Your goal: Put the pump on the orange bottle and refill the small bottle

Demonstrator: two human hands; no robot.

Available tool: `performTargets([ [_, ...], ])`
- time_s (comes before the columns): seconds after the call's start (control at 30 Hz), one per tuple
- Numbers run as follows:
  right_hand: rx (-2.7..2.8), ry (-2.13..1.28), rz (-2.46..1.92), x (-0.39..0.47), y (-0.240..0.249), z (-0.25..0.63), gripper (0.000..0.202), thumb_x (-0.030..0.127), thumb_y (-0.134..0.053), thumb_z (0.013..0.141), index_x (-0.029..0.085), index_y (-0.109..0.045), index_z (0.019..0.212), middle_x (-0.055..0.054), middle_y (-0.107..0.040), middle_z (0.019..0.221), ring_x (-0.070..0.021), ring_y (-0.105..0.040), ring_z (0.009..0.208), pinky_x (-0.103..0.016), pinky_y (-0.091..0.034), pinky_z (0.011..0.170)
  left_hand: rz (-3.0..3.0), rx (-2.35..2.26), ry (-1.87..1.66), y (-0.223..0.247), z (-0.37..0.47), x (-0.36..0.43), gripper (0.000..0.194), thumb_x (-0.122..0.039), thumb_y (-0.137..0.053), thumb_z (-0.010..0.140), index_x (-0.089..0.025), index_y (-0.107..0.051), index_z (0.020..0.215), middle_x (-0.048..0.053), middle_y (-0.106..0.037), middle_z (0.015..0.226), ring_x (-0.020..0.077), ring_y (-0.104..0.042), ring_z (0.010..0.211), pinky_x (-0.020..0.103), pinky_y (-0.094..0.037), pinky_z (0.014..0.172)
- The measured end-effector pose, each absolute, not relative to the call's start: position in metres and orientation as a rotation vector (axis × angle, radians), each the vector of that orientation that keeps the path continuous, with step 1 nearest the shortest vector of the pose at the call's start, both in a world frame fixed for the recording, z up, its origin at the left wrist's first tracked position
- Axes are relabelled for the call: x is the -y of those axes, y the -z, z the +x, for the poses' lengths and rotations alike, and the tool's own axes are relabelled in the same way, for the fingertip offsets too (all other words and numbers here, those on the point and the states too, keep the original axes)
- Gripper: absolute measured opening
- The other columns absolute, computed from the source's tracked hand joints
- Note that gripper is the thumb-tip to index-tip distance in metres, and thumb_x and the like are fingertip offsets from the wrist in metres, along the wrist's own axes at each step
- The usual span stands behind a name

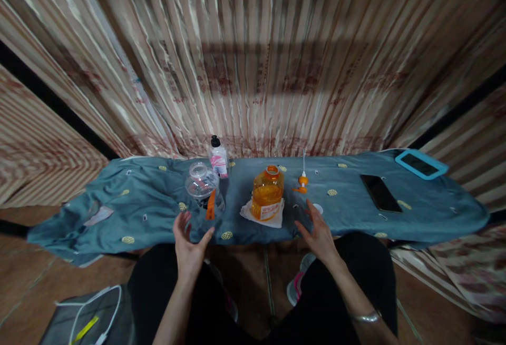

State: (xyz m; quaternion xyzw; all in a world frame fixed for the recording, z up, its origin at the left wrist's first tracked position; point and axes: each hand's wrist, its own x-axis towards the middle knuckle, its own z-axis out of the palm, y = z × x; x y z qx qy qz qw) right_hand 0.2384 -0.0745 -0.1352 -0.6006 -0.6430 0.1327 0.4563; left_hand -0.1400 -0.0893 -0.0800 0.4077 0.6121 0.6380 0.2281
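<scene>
In my head view, the left hand point(190, 247) is empty, its thumb and fingers spread wide at the near side of the clear jar point(197, 188); I can't tell whether its fingertips touch it. The right hand point(321, 240) is also empty and loosely open, to the right of the amber bottle point(269, 192) and apart from it. That bottle stands upright at the middle of the table on a white tissue point(278, 220), its uncapped mouth up and amber liquid inside. The jar, left of it, is upright too, mouth open. To the right, the orange pump point(303, 180) lies near-to-far, tube pointing far, nozzle left.
</scene>
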Motion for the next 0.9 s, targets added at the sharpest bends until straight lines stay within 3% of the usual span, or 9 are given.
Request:
performTargets([
  [0.13,1.613,-0.325,-1.456,0.073,0.130,0.235,0.081,0.073,-0.055,0.107,0.019,-0.044,0.165,-0.021,-0.056,0.157,-0.0324,-0.067,0.128,-0.059,-0.056,0.110,1.138,-1.654,-1.655,0.081,-0.118,0.127,0.086,-0.057,-0.098,0.069,-0.029,-0.058,0.141,0.014,-0.066,0.147,0.0389,-0.065,0.141,0.060,-0.047,0.128],
  [0.27,1.642,-0.323,-1.471,0.058,0.122,0.241,0.077,0.067,-0.057,0.108,0.019,-0.043,0.166,-0.020,-0.056,0.157,-0.0319,-0.067,0.128,-0.058,-0.056,0.110,1.210,-1.501,-1.542,0.069,-0.094,0.114,0.085,-0.055,-0.096,0.072,-0.028,-0.059,0.143,0.015,-0.066,0.150,0.0378,-0.064,0.144,0.059,-0.044,0.130],
  [0.47,1.677,-0.303,-1.716,-0.004,0.096,0.273,0.060,0.045,-0.069,0.107,0.019,-0.052,0.159,-0.018,-0.053,0.160,-0.0346,-0.057,0.144,-0.060,-0.050,0.118,1.378,-1.296,-1.336,0.050,-0.057,0.056,0.108,-0.044,-0.102,0.060,-0.027,-0.050,0.153,0.021,-0.053,0.167,0.0426,-0.050,0.159,0.063,-0.036,0.134],
  [0.63,1.629,-0.346,-2.095,-0.057,0.077,0.276,0.055,0.047,-0.073,0.105,0.016,-0.060,0.149,-0.016,-0.066,0.139,-0.0304,-0.068,0.123,-0.056,-0.056,0.109,1.455,-1.181,-1.280,0.045,-0.033,0.023,0.121,-0.043,-0.105,0.055,-0.024,-0.044,0.158,0.023,-0.044,0.174,0.0444,-0.039,0.166,0.065,-0.024,0.139],
  [0.73,1.607,-0.385,-2.241,-0.075,0.074,0.265,0.056,0.052,-0.074,0.103,0.015,-0.063,0.144,-0.014,-0.068,0.131,-0.0294,-0.069,0.119,-0.055,-0.057,0.107,1.506,-1.133,-1.246,0.048,-0.029,0.015,0.120,-0.044,-0.104,0.060,-0.026,-0.041,0.161,0.020,-0.043,0.174,0.0443,-0.038,0.166,0.068,-0.021,0.140],
  [0.9,1.534,-0.436,-2.317,-0.089,0.069,0.254,0.046,0.045,-0.076,0.102,0.015,-0.066,0.136,-0.012,-0.069,0.128,-0.0276,-0.069,0.117,-0.052,-0.057,0.106,1.583,-1.067,-1.226,0.058,-0.030,0.013,0.110,-0.039,-0.101,0.067,-0.032,-0.042,0.160,0.015,-0.049,0.170,0.0438,-0.043,0.163,0.072,-0.026,0.137],
])
